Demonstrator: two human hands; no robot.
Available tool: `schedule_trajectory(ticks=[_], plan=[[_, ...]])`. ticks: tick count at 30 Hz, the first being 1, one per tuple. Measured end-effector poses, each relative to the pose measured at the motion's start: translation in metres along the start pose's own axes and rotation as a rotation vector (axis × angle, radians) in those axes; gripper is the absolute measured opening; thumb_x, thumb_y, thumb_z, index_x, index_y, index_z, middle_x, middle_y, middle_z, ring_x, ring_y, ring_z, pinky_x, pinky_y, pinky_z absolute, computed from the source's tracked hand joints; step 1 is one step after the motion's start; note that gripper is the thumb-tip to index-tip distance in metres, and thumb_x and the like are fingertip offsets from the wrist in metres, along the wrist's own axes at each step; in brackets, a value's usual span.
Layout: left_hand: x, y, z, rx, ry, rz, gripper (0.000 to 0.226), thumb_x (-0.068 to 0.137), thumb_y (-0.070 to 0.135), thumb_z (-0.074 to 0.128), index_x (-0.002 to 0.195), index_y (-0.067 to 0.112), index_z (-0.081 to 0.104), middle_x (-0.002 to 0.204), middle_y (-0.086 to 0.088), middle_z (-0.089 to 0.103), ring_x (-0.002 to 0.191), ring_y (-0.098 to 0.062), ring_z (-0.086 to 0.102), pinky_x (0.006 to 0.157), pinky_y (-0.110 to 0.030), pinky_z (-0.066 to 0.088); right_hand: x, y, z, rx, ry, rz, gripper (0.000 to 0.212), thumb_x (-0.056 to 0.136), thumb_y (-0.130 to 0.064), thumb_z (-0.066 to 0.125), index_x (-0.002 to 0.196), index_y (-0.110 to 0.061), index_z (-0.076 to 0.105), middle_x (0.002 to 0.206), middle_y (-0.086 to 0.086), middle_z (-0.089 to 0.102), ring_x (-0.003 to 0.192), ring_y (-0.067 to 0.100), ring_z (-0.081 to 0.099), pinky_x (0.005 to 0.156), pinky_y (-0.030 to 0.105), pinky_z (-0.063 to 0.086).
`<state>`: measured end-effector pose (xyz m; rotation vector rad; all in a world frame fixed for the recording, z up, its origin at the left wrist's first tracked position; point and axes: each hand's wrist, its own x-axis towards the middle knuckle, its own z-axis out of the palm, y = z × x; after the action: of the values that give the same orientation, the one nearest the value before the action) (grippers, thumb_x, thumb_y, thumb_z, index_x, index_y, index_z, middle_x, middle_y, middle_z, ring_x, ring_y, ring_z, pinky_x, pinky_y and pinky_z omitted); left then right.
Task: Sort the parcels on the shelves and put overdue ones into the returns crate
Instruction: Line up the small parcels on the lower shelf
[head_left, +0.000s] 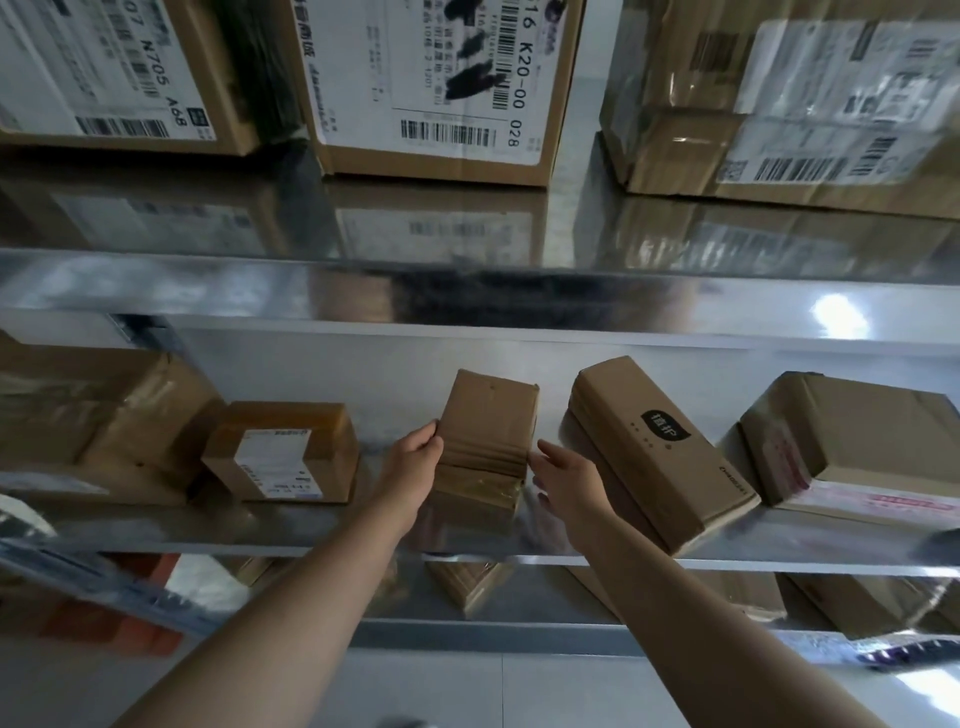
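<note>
A small plain cardboard parcel (485, 431) stands on the middle metal shelf (311, 530), wrapped in clear tape at its near end. My left hand (413, 460) grips its left side, thumb on top. My right hand (563, 467) touches its right edge with the fingers nearly straight. Left of it sits a taped box with a white label (283, 452). On the right lies a long box with a black logo (660, 447).
More parcels fill this shelf: a large taped box (98, 415) at far left and a box with red print (862, 441) at far right. Big labelled cartons (441, 88) stand on the shelf above. Further boxes (470, 582) lie on the shelf below.
</note>
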<state>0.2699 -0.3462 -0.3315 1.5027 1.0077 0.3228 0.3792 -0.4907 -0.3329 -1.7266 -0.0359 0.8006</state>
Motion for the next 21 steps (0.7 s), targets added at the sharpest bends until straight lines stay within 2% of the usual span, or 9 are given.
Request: schedule_trajectory(ticks=[1, 3, 7, 11, 13, 15, 18, 21], plan=[[-0.001, 0.0, 0.0, -0.01, -0.002, 0.005, 0.043, 0.104, 0.019, 0.043, 0.147, 0.013, 0.042, 0.152, -0.003, 0.042, 0.14, -0.02, 0.038, 0.114, -0.034, 0.031, -0.002, -0.001, 0.0, 0.046, -0.017, 0.018, 0.032, 0.099, -0.013, 0.06, 0.13, -0.01, 0.063, 0.092, -0.001, 0.07, 0.075, 0.01, 0.061, 0.064, 0.02, 0.049], [-0.003, -0.002, 0.001, -0.031, -0.011, 0.013, 0.043, 0.104, 0.019, 0.044, 0.147, 0.014, 0.042, 0.152, -0.003, 0.042, 0.14, -0.02, 0.039, 0.115, -0.035, 0.032, -0.003, -0.003, 0.001, 0.098, -0.044, 0.039, 0.027, 0.101, -0.01, 0.055, 0.125, -0.009, 0.067, 0.089, -0.001, 0.07, 0.075, 0.009, 0.063, 0.062, 0.017, 0.051], [-0.01, -0.003, 0.001, -0.085, -0.012, 0.055, 0.043, 0.103, 0.018, 0.046, 0.146, 0.015, 0.043, 0.148, 0.0, 0.047, 0.137, -0.018, 0.043, 0.114, -0.034, 0.034, -0.003, -0.005, 0.0, 0.158, -0.065, 0.028, 0.027, 0.098, -0.016, 0.061, 0.123, -0.007, 0.068, 0.096, 0.004, 0.072, 0.085, 0.015, 0.067, 0.071, 0.023, 0.055], [-0.014, -0.009, -0.005, -0.138, -0.011, 0.096, 0.043, 0.101, 0.013, 0.048, 0.144, 0.014, 0.046, 0.136, 0.006, 0.054, 0.131, -0.014, 0.048, 0.108, -0.029, 0.038, -0.004, -0.004, 0.0, 0.146, -0.073, -0.052, 0.029, 0.095, -0.008, 0.063, 0.123, -0.006, 0.067, 0.097, 0.003, 0.072, 0.086, 0.013, 0.067, 0.074, 0.024, 0.057], [-0.014, -0.012, -0.007, -0.141, -0.031, 0.133, 0.041, 0.101, 0.011, 0.048, 0.142, 0.017, 0.05, 0.131, 0.009, 0.06, 0.124, -0.009, 0.054, 0.107, -0.026, 0.042, -0.003, -0.004, -0.001, 0.146, -0.072, -0.09, 0.03, 0.094, -0.004, 0.064, 0.124, -0.007, 0.067, 0.096, 0.004, 0.073, 0.089, 0.017, 0.065, 0.088, 0.036, 0.057], [-0.016, -0.012, -0.008, -0.146, -0.039, 0.168, 0.042, 0.1, 0.007, 0.049, 0.138, 0.022, 0.053, 0.121, 0.016, 0.064, 0.114, 0.002, 0.057, 0.102, -0.021, 0.045, -0.002, -0.004, -0.002, 0.13, -0.068, -0.144, 0.033, 0.092, -0.002, 0.065, 0.124, -0.009, 0.068, 0.098, 0.003, 0.075, 0.093, 0.02, 0.065, 0.098, 0.042, 0.053], [-0.017, -0.01, -0.007, -0.136, -0.009, 0.229, 0.048, 0.098, 0.003, 0.051, 0.137, 0.031, 0.05, 0.118, 0.024, 0.061, 0.107, 0.011, 0.055, 0.095, -0.011, 0.044, -0.002, -0.006, -0.005, 0.126, -0.067, -0.234, 0.038, 0.089, 0.004, 0.066, 0.125, -0.009, 0.068, 0.106, 0.001, 0.076, 0.098, 0.017, 0.069, 0.099, 0.04, 0.054], [-0.02, -0.01, -0.006, -0.113, 0.01, 0.28, 0.047, 0.097, 0.003, 0.052, 0.12, 0.044, 0.053, 0.108, 0.035, 0.063, 0.103, 0.018, 0.057, 0.084, -0.005, 0.046, -0.002, -0.006, -0.006, 0.154, -0.059, -0.276, 0.039, 0.086, 0.011, 0.066, 0.117, -0.012, 0.071, 0.11, 0.0, 0.076, 0.104, 0.015, 0.07, 0.098, 0.037, 0.054]])
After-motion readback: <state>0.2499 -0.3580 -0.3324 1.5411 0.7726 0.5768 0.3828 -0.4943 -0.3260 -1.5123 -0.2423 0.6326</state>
